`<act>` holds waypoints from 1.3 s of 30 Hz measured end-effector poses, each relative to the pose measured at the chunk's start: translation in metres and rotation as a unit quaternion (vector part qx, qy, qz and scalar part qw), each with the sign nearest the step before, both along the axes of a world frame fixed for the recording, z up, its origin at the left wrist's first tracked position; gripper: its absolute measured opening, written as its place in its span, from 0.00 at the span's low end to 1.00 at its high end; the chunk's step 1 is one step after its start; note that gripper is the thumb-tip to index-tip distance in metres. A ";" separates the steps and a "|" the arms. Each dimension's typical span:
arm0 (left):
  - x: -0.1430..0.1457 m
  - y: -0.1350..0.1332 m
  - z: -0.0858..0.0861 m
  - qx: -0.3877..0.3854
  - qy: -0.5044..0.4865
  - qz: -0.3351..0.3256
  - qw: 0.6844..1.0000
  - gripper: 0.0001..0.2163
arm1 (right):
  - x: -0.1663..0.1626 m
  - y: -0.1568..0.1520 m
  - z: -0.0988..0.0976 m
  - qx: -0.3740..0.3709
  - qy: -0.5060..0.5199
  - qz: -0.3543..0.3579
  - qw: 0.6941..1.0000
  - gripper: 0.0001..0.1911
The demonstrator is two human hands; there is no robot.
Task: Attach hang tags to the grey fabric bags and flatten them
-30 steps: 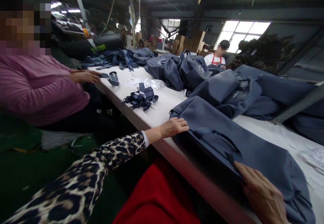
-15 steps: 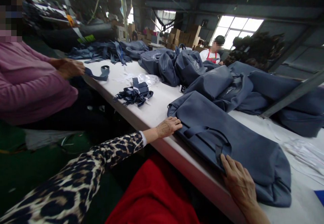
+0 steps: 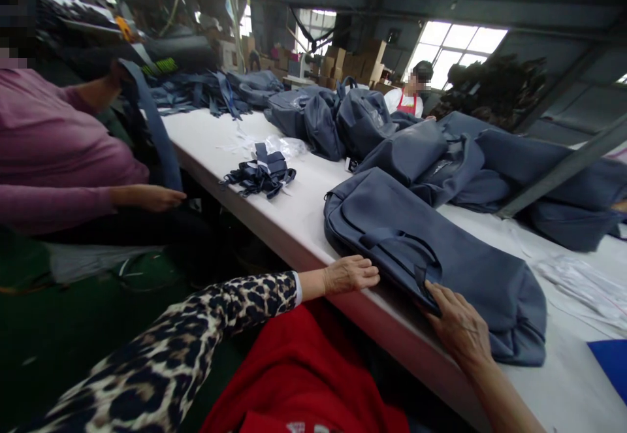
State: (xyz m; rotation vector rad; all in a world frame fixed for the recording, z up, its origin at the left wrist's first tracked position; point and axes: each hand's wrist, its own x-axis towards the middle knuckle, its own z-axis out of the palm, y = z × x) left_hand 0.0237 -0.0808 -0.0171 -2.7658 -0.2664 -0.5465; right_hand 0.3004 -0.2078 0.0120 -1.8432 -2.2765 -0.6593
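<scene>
At far left, a co-worker in a pink sleeve (image 3: pixel 59 159) draws a long grey strap (image 3: pixel 151 126) between two hands, off the edge of the white surface (image 3: pixel 294 217). Further along lies a loose bundle of straps (image 3: pixel 259 175), and beyond it a heap of grey bags (image 3: pixel 362 119) reaches toward a second person in a red apron (image 3: pixel 410 101).

The wearer's left hand (image 3: pixel 350 275), in a leopard-print sleeve, lies flat and open on the surface's near edge. It holds nothing, and its fingertips just meet the near side of a flat grey bag (image 3: pixel 465 270). The bag lies ahead of both hands and to their right, with its long axis running from far left to near right and its handle (image 3: pixel 401 240) on top.

The right hand (image 3: pixel 458 325) rests on the bag where the handle's near end is stitched, so it is the closer of the two. Whether its fingers pinch the cloth cannot be told.
</scene>
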 end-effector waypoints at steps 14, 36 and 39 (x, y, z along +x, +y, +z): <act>0.027 0.001 0.055 0.011 -0.023 0.022 0.999 0.06 | -0.018 -0.019 0.016 0.005 -0.040 -0.065 0.997 0.34; 0.028 0.019 0.265 0.046 -0.102 -0.054 0.992 0.12 | -0.005 -0.009 0.230 0.052 0.030 -0.107 0.992 0.22; 0.029 0.028 0.257 0.049 -0.099 -0.054 0.992 0.15 | -0.001 -0.006 0.227 0.054 0.051 -0.116 0.990 0.23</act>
